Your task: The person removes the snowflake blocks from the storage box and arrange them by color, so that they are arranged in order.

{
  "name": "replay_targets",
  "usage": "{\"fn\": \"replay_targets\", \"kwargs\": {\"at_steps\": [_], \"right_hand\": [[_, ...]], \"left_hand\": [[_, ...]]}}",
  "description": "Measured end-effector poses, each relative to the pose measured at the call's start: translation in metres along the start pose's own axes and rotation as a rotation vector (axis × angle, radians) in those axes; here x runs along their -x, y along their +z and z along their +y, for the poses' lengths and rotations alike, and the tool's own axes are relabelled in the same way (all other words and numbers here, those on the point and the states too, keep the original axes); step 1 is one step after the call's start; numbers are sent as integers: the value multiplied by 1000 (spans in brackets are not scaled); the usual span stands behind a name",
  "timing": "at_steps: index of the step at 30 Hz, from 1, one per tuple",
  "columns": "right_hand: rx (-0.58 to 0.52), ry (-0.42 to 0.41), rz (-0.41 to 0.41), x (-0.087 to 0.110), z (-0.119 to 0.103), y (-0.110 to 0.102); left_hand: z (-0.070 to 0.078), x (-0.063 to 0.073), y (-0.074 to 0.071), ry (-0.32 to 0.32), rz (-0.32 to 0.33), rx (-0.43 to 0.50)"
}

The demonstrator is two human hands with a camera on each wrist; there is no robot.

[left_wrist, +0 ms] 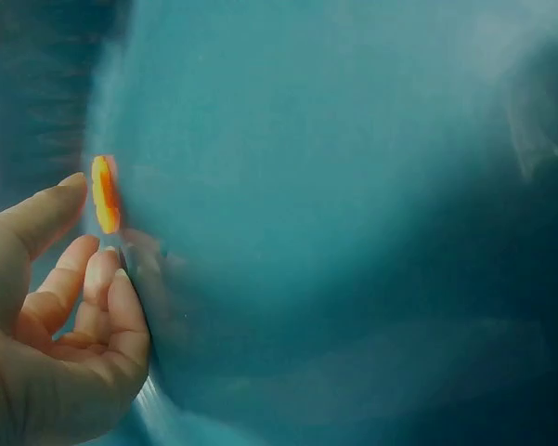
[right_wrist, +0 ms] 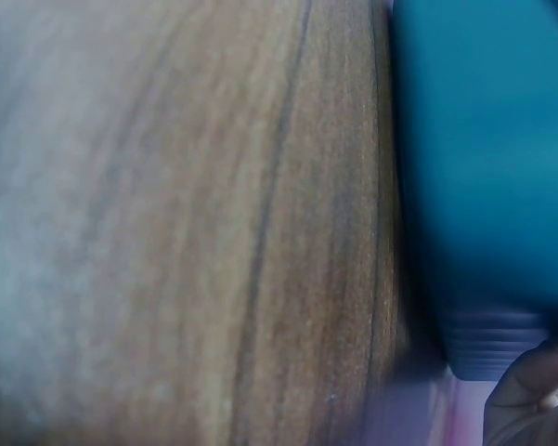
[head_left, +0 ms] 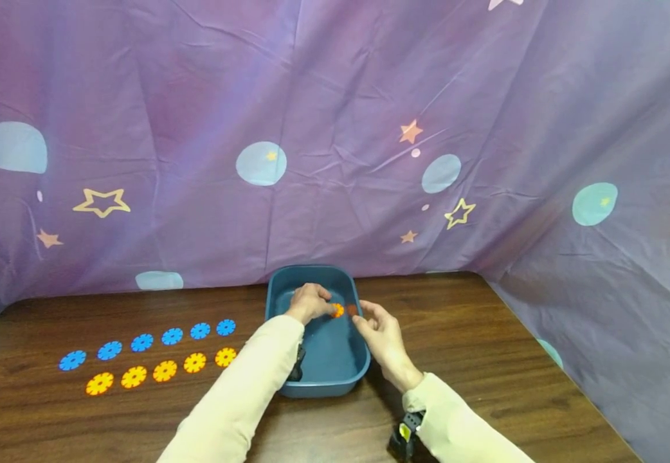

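Observation:
My left hand [head_left: 310,302] reaches inside a blue plastic bin [head_left: 335,363], its fingers loosely bent. Right by its fingertips is an orange-yellow notched disc [head_left: 337,310]. In the left wrist view this disc [left_wrist: 105,194] shows edge-on against the blue plastic, with a small gap to the nearest fingertip. My right hand [head_left: 384,337] holds the bin's right rim, the thumb over the edge and the fingers bent at the side. Only part of that hand [right_wrist: 534,395] shows in the right wrist view, close to the bin's ribbed outside.
Left of the bin, a row of several blue notched discs [head_left: 142,342] lies behind a row of several yellow-orange discs [head_left: 164,371] on the brown wooden table [head_left: 474,347]. A purple cloth [head_left: 335,212] with stars hangs behind the table and along its right side.

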State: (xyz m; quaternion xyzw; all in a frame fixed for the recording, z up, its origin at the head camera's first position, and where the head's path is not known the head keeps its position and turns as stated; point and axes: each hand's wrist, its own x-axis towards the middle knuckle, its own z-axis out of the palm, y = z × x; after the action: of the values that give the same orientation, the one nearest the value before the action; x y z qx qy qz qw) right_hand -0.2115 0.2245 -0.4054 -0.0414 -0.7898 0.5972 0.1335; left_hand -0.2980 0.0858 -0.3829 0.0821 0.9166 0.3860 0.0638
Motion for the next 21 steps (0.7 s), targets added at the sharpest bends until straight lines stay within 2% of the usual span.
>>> {"fn": "replay_targets", "kwargs": {"at_steps": [9, 13, 21], "right_hand": [[-9, -17, -1, 1, -2, 0], [-5, -19, 1, 1, -3, 0], [-1, -13, 0, 1, -3, 0]], "left_hand": [[-3, -3, 8, 65, 59, -81], [-2, -1, 8, 87, 63, -109], [-1, 0, 9, 74, 61, -105]]}}
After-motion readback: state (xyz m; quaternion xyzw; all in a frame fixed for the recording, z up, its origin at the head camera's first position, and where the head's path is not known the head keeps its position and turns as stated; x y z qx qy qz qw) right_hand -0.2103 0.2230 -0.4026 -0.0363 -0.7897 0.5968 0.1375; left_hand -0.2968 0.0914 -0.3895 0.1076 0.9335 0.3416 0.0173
